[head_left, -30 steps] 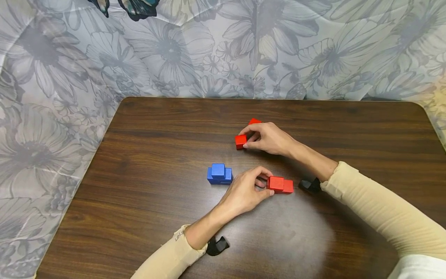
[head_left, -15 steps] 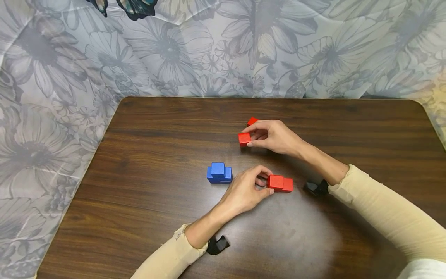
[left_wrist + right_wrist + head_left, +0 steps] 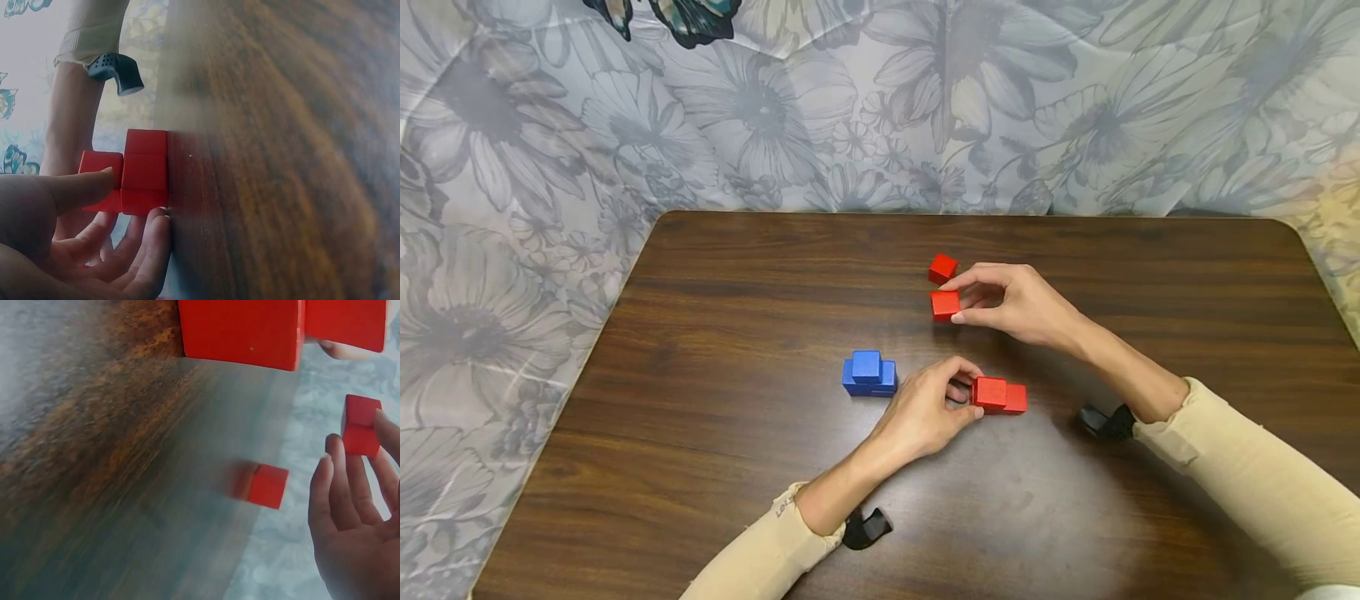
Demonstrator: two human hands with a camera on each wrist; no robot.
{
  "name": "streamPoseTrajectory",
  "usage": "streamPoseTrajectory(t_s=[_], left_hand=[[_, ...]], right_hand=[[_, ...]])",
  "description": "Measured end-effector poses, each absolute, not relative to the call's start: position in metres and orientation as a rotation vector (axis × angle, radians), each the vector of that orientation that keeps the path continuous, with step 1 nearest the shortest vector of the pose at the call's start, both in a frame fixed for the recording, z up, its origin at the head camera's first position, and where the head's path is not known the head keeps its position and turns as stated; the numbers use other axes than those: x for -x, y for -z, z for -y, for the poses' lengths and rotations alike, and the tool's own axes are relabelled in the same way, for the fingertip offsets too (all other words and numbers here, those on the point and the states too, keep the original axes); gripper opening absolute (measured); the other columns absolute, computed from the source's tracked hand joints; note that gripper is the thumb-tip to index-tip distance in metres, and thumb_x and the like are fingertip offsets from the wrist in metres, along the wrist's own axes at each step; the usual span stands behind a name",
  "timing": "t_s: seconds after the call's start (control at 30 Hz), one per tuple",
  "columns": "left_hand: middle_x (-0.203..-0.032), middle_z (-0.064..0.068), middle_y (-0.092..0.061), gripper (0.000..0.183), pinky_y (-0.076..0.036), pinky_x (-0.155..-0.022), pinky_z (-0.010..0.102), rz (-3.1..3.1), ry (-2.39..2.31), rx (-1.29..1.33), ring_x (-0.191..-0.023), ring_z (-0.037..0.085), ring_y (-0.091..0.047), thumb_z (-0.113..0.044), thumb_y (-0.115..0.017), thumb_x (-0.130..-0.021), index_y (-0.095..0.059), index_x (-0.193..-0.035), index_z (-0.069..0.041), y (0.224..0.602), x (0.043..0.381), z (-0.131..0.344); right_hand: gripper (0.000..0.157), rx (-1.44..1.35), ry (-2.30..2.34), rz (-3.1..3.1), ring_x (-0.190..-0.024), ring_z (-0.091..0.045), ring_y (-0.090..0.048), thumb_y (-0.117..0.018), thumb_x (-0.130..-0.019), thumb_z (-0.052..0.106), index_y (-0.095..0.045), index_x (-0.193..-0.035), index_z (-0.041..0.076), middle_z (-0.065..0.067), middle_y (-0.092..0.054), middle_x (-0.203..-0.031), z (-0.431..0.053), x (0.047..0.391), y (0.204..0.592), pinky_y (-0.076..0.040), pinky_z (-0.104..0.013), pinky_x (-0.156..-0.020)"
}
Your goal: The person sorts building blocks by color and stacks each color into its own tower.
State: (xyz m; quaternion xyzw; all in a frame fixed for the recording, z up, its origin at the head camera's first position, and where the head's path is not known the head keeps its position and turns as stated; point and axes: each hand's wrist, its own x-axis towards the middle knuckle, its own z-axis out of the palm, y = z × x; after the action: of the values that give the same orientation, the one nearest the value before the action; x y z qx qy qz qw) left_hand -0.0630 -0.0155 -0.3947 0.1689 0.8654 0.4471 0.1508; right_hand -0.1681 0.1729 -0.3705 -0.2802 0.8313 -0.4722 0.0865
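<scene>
In the head view my left hand [image 3: 925, 408] holds the upper cube of a small red block stack [image 3: 1017, 399] standing on the table. The left wrist view shows its thumb against the raised red cube [image 3: 100, 161], which sits on a longer red base [image 3: 145, 172]. Farther back, my right hand [image 3: 1030, 304] pinches a red cube [image 3: 945, 307] between thumb and fingertips. That cube [image 3: 361, 440] is off the tabletop in the right wrist view. Just behind it lies a loose red cube [image 3: 942, 268], turned at an angle.
Left of the red stack stands a stepped group of blue blocks [image 3: 868, 379], close to my left hand. The brown wooden table [image 3: 700, 375] ends at a back edge before a floral cloth [image 3: 760, 108]. Black wrist cameras [image 3: 867, 528] hang beneath both forearms.
My right hand has moved right with the pinched red cube, uncovering more of the loose cube behind it. The left hand and the red stack stay in place.
</scene>
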Motion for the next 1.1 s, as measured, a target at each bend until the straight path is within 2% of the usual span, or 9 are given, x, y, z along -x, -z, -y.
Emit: streamPoseTrajectory(t_s=[0.3,0.9,1.1], left_hand=[[-0.110,-0.004,-0.070,0.036,-0.050,-0.077,0.016,-2.496,-1.276,-0.497,-0.090,0.004,-0.066,-0.013,-0.080,-0.084,-0.065,-0.117,-0.017,0.396,0.063,0.015],[-0.109,-0.005,-0.070,0.036,-0.050,-0.075,0.016,-2.490,-1.275,-0.482,-0.089,0.003,-0.066,-0.013,-0.080,-0.084,-0.065,-0.116,-0.017,0.395,0.062,0.016],[-0.108,-0.007,-0.070,0.035,-0.049,-0.076,0.017,-2.507,-1.259,-0.475,-0.089,0.002,-0.065,-0.014,-0.081,-0.083,-0.066,-0.115,-0.018,0.395,0.062,0.015]], right_hand=[[0.034,0.864,1.409,-2.541,-0.087,-0.012,-0.066,-0.084,-0.081,0.013,-0.073,-0.112,0.022,0.009,-0.071,-0.100,-0.189,0.157,0.364,-0.052,-0.024,-0.076],[0.035,0.760,1.424,-2.536,-0.086,-0.014,-0.068,-0.085,-0.080,0.010,-0.072,-0.111,0.019,0.005,-0.068,-0.104,-0.205,0.139,0.358,-0.055,-0.025,-0.078],[0.036,0.790,1.445,-2.538,-0.086,-0.014,-0.067,-0.085,-0.078,0.008,-0.073,-0.111,0.020,0.005,-0.068,-0.102,-0.210,0.133,0.357,-0.054,-0.022,-0.079]])
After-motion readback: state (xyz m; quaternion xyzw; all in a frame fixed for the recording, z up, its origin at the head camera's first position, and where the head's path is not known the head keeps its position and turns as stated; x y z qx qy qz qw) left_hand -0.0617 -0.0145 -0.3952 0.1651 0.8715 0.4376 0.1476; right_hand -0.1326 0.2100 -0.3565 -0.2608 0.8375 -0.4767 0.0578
